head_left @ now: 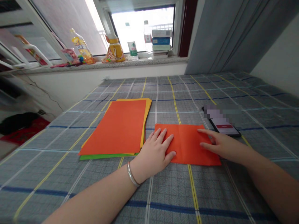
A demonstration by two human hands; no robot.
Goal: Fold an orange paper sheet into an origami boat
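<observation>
Little cloth (173, 188) separates the orange sheet's (187, 146) edge from the phone (218, 122).

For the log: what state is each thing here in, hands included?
Creased orange sheet: opened out, crease near its middle.
Paper stack: lying flat, orange on top, yellow and green edges sticking out unevenly.
Smartphone: face up, screen lit, partly pixelated.
Left hand: fingers spread on the creased orange sheet.
Right hand: open, at that sheet's right side.
Clear bottle: upright, capped.
Plaid cloth: spread out.
</observation>
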